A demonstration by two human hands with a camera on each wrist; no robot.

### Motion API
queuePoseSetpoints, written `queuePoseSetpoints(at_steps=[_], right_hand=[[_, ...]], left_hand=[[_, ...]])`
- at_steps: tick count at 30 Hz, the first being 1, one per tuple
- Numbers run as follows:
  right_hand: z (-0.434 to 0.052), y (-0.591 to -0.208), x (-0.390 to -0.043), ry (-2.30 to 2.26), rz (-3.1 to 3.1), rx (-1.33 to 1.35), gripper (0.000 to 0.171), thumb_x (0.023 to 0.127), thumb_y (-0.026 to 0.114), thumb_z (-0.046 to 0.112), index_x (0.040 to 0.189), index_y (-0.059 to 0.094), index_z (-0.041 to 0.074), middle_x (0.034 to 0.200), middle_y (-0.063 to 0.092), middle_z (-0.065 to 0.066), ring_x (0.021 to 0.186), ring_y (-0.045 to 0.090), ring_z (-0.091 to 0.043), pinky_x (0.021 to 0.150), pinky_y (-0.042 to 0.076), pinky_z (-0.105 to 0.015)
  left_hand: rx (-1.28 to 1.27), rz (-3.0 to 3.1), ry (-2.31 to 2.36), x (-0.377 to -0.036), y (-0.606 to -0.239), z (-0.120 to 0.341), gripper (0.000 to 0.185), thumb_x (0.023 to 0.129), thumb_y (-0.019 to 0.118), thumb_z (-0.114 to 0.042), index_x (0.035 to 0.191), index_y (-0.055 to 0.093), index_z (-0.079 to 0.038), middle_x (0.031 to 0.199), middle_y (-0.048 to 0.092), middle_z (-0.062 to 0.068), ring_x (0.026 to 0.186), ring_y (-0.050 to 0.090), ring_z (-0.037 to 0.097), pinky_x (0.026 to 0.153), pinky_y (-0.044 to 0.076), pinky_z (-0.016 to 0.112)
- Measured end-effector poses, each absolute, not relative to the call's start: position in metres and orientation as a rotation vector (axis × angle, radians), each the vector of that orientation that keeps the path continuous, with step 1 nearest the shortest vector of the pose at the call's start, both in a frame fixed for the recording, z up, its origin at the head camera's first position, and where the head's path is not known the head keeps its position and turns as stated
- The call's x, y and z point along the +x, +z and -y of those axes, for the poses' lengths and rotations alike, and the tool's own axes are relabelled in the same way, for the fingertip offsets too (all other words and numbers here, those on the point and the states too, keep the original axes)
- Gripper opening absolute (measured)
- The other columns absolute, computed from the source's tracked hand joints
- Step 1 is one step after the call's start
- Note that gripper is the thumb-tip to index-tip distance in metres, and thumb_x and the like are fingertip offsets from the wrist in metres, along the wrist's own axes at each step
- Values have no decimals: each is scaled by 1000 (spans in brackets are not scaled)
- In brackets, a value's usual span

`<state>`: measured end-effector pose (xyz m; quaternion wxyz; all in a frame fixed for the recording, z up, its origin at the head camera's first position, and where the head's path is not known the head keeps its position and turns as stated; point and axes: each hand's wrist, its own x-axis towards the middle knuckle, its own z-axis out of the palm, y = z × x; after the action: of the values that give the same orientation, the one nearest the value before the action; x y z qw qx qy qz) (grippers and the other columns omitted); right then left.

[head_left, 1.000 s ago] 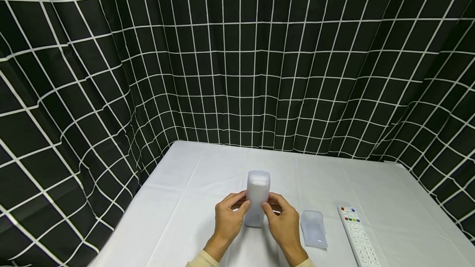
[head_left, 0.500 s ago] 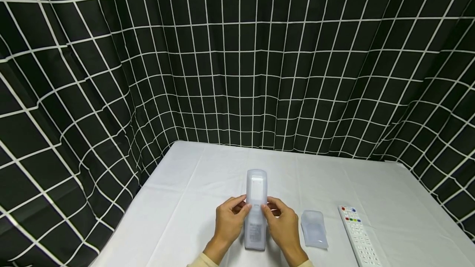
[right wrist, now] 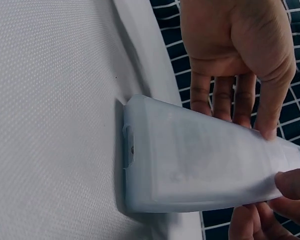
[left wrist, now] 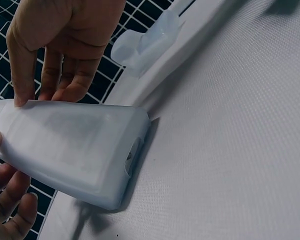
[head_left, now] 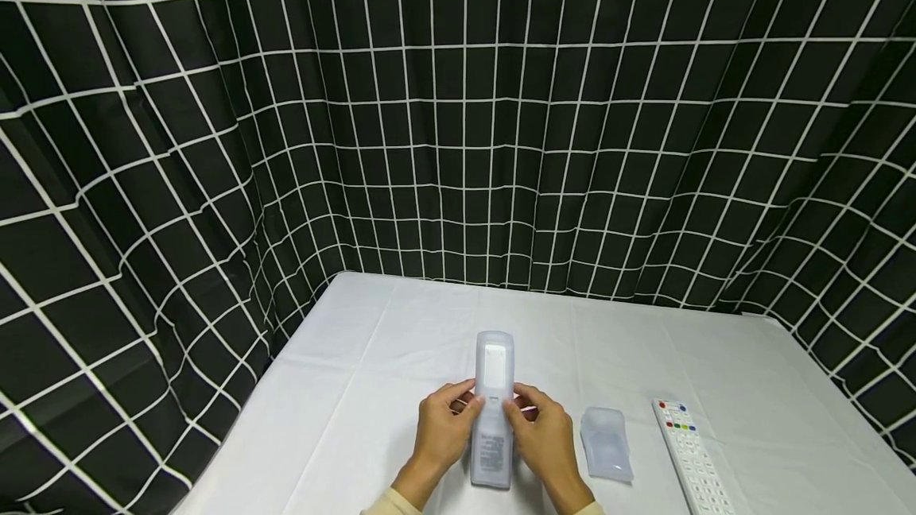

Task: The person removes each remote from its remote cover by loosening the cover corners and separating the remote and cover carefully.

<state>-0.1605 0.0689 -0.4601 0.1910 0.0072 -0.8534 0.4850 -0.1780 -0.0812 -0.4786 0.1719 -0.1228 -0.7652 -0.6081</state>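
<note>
1. The remote (head_left: 493,412), already inside a translucent sleeve, lies flat on the surface (head_left: 372,388) at its 6 o'clock edge, its length running 12 to 6.
2. The left hand (head_left: 441,429) pinches the remote's 9 o'clock side and the right hand (head_left: 545,435) its 3 o'clock side, thumbs on top.
3. The step looks like seating the sleeve; the end facing the wrist cameras already sits snug.
4. A spare sleeve (head_left: 605,443) and a bare white remote (head_left: 688,455) lie at 3 o'clock, apart.
5. Next calls for smoothing the sleeve flush, then an easy release.
</note>
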Motion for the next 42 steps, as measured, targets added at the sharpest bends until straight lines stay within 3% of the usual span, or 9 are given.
queuePoseSetpoints(at_steps=[13,23,33,42], right_hand=[[-70,-462,-161,1368,2541,1,30,84,72,4,110,67,-7,79,62,-1,67,60,-15,53,49,-24],[-72,-469,-162,1429,2614,11,23,81,70,1,102,68,-9,72,57,1,55,55,-11,48,47,-25],[-76,-476,-162,1463,2737,-15,25,84,68,1,105,64,-14,76,61,-2,66,58,-14,57,51,-29],[-77,-478,-165,1493,2742,-53,27,83,68,0,106,63,-13,76,62,-3,63,59,-13,55,52,-29]], left_hand=[[-302,2371,-1691,-178,-482,83,25,84,71,0,106,67,12,80,62,-1,68,59,10,61,52,22],[-249,2544,-1648,-176,-484,84,21,83,70,0,102,69,9,73,59,-4,60,55,9,51,49,23],[-209,2696,-1532,-175,-487,84,21,80,74,0,99,69,10,72,60,-1,65,57,12,58,50,28],[-198,2688,-1430,-177,-488,82,15,75,75,0,90,73,4,67,56,-4,62,53,11,55,46,26]])
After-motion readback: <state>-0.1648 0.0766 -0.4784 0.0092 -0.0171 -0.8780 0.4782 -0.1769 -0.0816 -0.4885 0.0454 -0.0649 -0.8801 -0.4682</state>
